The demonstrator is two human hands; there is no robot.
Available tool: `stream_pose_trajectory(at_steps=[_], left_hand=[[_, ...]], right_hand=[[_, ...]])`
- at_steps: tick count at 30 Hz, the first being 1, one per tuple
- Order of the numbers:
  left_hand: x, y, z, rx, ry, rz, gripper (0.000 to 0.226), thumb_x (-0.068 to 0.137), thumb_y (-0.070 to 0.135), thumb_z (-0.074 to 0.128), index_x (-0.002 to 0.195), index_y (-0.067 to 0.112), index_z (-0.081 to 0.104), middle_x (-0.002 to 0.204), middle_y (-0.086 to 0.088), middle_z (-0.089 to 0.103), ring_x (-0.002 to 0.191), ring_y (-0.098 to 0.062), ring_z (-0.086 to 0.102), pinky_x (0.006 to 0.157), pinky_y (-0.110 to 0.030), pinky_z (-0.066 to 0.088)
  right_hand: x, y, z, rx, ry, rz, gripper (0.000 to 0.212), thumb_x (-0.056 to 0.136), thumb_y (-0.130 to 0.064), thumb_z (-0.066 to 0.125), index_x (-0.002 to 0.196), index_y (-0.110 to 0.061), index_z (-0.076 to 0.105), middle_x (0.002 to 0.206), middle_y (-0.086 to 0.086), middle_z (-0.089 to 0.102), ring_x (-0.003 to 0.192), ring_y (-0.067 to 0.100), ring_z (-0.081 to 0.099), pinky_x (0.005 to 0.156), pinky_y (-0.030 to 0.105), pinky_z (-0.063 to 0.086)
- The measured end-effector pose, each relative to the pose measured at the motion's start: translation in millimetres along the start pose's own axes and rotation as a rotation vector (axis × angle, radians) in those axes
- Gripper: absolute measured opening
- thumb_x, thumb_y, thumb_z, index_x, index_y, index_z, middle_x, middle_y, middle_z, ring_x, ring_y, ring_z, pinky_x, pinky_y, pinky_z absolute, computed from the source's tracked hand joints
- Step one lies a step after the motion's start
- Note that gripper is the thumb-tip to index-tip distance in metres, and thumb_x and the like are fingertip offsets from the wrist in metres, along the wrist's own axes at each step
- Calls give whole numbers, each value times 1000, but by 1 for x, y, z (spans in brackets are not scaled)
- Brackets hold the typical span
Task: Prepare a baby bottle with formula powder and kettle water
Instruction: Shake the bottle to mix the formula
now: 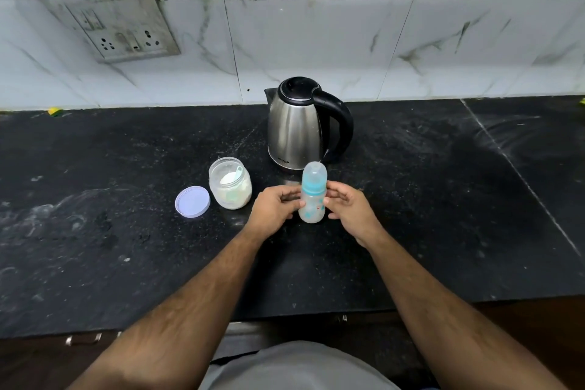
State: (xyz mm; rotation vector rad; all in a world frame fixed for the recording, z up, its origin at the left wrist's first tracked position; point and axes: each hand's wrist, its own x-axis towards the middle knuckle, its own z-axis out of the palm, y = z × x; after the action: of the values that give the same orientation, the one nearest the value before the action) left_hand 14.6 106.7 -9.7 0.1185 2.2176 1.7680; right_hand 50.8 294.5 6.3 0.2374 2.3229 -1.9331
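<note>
Black stone counter (126, 231) runs across the kitchen, w/ a pale marble-look tile wall (316, 47) behind it. On the wall at the left hangs a dirty switch plate (114, 24) w/ sockets. Up top, some tiles show pics of cups.

Baby bottle (312, 199) stands upright on the counter, near the middle, just in front of the kettle (299, 130). It has a clear dome cap on top & a teal ring under it. The body looks cloudy white. Left hand (273, 209) is on the bottle's left side & right hand (351, 209) is on its right side, fingers curled in & touching it, so both hands hold the bottle between them.

Kettle is shiny steel w/ a black lid & black handle pointing right. Its lid is down.

Left of the bottle sits an open jar (230, 184) w/ white powder & a small scoop (235, 174) inside. Jar's round pale lid (192, 201) lies flat on the counter just beside it, on the left
</note>
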Motion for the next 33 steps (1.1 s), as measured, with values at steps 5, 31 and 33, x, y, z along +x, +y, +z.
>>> stream_pose_trajectory(at_steps=[5, 31, 33], left_hand=[[15, 3, 10, 12, 37, 6, 34, 87, 8, 72, 113, 31, 71, 96, 18, 75, 87, 3, 69, 69, -19, 54], [42, -8, 29, -22, 72, -37, 42, 90, -4, 63, 128, 13, 65, 121, -1, 71, 114, -12, 66, 105, -42, 50], [38, -6, 29, 4, 55, -24, 44, 90, -3, 63, 132, 11, 62, 126, -2, 69, 117, -12, 64, 106, -40, 49]], right_hand=[[18, 2, -4, 19, 25, 4, 41, 95, 7, 55, 133, -9, 58, 110, -2, 69, 90, -1, 68, 74, 19, 57], [59, 16, -13, -28, 25, 15, 49, 92, 13, 53, 137, -5, 56, 130, 9, 65, 119, 15, 62, 105, 35, 48], [56, 15, -12, -25, 33, 12, 52, 90, 15, 52, 138, -6, 55, 132, 9, 64, 120, 14, 61, 106, 33, 47]])
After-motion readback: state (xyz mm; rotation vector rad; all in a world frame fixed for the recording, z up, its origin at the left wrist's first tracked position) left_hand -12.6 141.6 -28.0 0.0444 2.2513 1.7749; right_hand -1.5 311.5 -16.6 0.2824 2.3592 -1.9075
